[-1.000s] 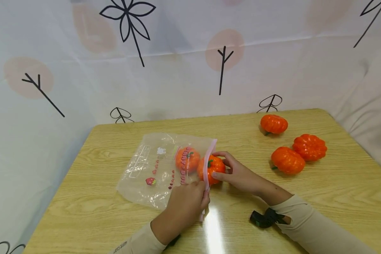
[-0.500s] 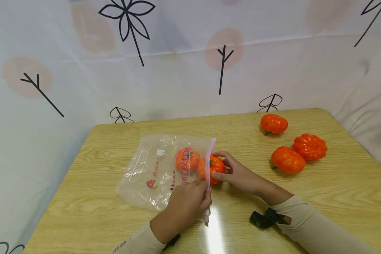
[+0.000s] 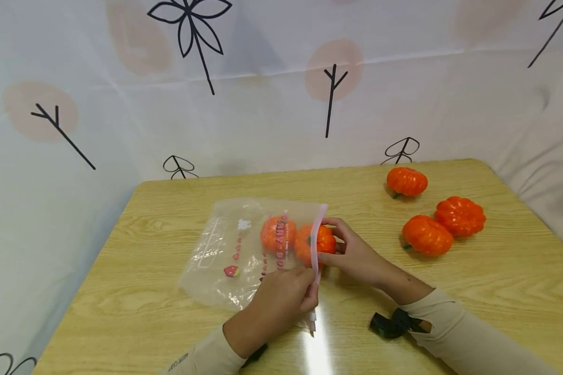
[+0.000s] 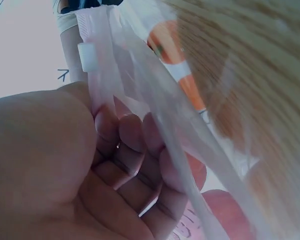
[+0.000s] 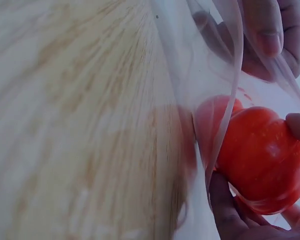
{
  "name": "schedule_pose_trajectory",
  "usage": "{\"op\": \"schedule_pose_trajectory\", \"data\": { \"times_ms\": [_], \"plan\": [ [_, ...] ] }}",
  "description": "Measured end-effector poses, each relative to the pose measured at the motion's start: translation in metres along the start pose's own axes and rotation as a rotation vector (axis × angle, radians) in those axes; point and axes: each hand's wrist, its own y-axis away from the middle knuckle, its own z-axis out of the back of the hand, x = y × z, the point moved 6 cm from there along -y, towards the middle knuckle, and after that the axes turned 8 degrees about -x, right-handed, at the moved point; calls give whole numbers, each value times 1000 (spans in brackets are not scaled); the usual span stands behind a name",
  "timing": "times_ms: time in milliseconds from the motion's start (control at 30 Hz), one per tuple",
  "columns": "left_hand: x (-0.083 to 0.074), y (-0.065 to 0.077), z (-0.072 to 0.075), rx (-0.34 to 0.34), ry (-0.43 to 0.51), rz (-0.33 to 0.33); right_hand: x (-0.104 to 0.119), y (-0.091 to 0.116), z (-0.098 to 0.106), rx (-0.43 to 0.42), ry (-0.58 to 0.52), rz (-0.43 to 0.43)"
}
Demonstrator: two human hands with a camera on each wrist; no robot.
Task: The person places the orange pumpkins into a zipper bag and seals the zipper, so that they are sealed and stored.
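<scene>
A clear zip bag (image 3: 206, 276) with pink print and a pink zip edge lies on the table. My left hand (image 3: 281, 298) grips the near part of its opening; the left wrist view shows fingers curled round the plastic and a white zip slider (image 4: 88, 58). My right hand (image 3: 356, 259) holds an orange toy pumpkin (image 5: 265, 157) between thumb and fingers at the bag's mouth. Most of this pumpkin is past the pink edge, its right side still by my fingers. Inside the bag, just left of it, sits another orange pumpkin (image 3: 273, 235).
Three more pumpkins lie on the right side of the wooden table (image 3: 136, 250): one at the back (image 3: 406, 181), one in front (image 3: 427, 236) and one beside that (image 3: 461, 216). A white patterned cloth (image 3: 262, 120) hangs behind the table.
The bag's pink edge and my left hand have shifted slightly right, over more of the held pumpkin. My right hand stays about where it was, still holding the pumpkin.
</scene>
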Motion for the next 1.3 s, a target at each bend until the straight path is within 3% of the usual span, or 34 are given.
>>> {"op": "schedule_pose_trajectory", "data": {
  "times_ms": [367,600,1000,1300],
  "plan": [
    [-7,0,5,-84,13,-94,-1,-1,-1,28,-76,15],
    [-10,1,6,-111,13,-129,-8,-4,-1,23,-166,-40],
    [-11,1,3,-100,-5,-139,-6,-3,6,-49,20,-6],
    [-11,2,1,-47,22,-128,-9,-5,8,-56,-1,-19]
  ]
}}
